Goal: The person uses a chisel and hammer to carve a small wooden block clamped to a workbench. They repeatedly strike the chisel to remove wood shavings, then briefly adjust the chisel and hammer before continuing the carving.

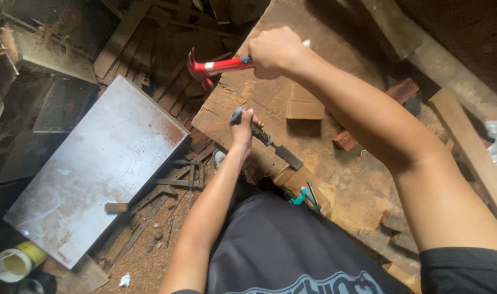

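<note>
My right hand [275, 51] grips a red claw hammer [213, 68] raised above the work, its head pointing left. Below it, my left hand [243, 128] holds a chisel [273, 142] by its dark handle with a blue end cap. The chisel slants down to the right, and its flat blade [291, 158] rests on a small wooden piece [292, 177] at the edge of a plywood board [335, 174]. Hammer and chisel are apart.
A pale dusty sheet [96, 163] lies at the left on scrap wood strips. A flat wood block [305, 103] and reddish blocks [346, 140] sit on the plywood. A teal clamp [303, 196] is near my lap. A long plank [471, 147] runs along the right. A yellow-white cup [11, 264] stands bottom left.
</note>
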